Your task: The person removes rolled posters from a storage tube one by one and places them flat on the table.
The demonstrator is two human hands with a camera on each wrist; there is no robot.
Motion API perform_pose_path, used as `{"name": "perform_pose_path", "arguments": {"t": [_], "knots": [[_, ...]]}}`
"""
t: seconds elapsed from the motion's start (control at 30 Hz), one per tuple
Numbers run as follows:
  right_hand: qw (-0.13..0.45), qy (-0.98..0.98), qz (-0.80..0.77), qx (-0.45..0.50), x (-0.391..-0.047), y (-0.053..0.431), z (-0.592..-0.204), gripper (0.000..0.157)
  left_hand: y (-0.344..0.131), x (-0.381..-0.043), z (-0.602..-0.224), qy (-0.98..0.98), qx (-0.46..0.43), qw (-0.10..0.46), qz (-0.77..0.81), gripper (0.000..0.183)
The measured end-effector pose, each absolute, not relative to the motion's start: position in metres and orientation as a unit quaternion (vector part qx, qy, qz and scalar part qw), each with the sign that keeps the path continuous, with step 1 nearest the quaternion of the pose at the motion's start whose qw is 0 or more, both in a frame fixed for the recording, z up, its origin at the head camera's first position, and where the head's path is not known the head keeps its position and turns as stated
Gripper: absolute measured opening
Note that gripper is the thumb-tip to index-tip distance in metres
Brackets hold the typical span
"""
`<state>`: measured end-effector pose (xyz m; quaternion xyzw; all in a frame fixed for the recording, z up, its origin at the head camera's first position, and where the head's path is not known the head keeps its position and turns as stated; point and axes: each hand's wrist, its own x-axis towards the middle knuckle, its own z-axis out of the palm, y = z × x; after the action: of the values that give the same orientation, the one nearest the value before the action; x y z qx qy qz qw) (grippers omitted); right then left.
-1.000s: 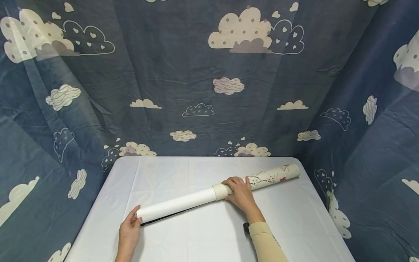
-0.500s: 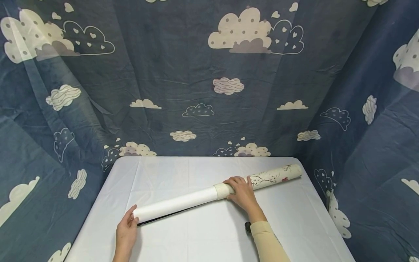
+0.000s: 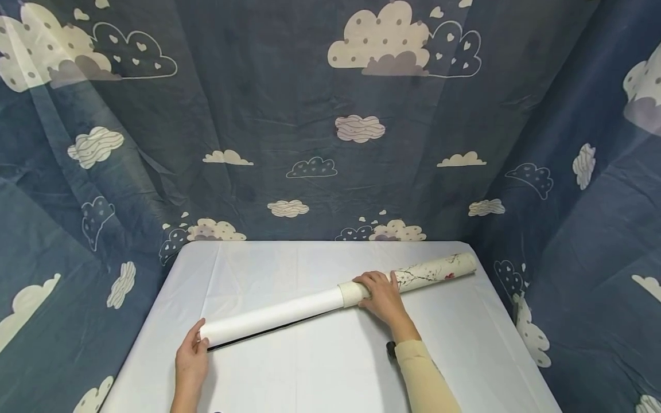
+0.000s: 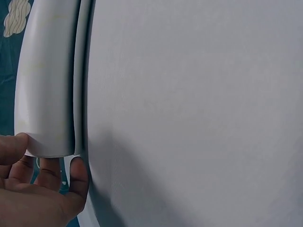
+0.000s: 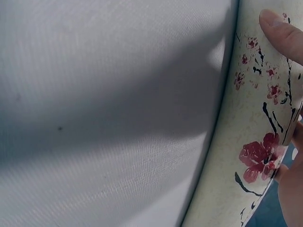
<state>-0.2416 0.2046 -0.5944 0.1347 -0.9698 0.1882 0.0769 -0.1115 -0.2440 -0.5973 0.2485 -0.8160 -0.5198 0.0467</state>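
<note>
A long white roll (image 3: 273, 316) sticks out to the left from a cream tube (image 3: 436, 272) printed with dark branches and red blossoms. Together they lie slantwise across the white table. At the roll's near-left end, my left hand (image 3: 191, 362) pinches the rim. In the left wrist view the thumb is on the outside of the white roll (image 4: 47, 85), with fingers at its lower end. My right hand (image 3: 383, 298) grips the flowered tube close to where the white part emerges. The right wrist view has the thumb across the blossom print (image 5: 255, 156), other fingers partly hidden beyond it.
The white-covered table (image 3: 289, 373) fills the lower middle. Dark blue cloud-print fabric (image 3: 258, 189) hangs behind it and along both sides. A small black device (image 3: 391, 349) is at the right wrist, by the cream sleeve (image 3: 426, 376).
My left hand has moved left with the white roll's end, and a longer stretch of white shows outside the tube. The right hand keeps its grip. The head view has tilted slightly.
</note>
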Motion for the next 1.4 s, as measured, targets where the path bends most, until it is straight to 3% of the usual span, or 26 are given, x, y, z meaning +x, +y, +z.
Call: {"name": "perform_pose_path", "arguments": {"t": [0.87,1.4], "knots": [[0.061,-0.974,0.182,0.117,-0.247,0.211,-0.595,0.063,-0.275,-0.104,-0.596,-0.806,0.290,0.047,-0.514,0.056],[0.072,-0.979,0.165,0.100,-0.244,0.205,-0.593,0.063,-0.285,-0.113,-0.589,-0.804,0.249,0.024,-0.540,0.056]]}}
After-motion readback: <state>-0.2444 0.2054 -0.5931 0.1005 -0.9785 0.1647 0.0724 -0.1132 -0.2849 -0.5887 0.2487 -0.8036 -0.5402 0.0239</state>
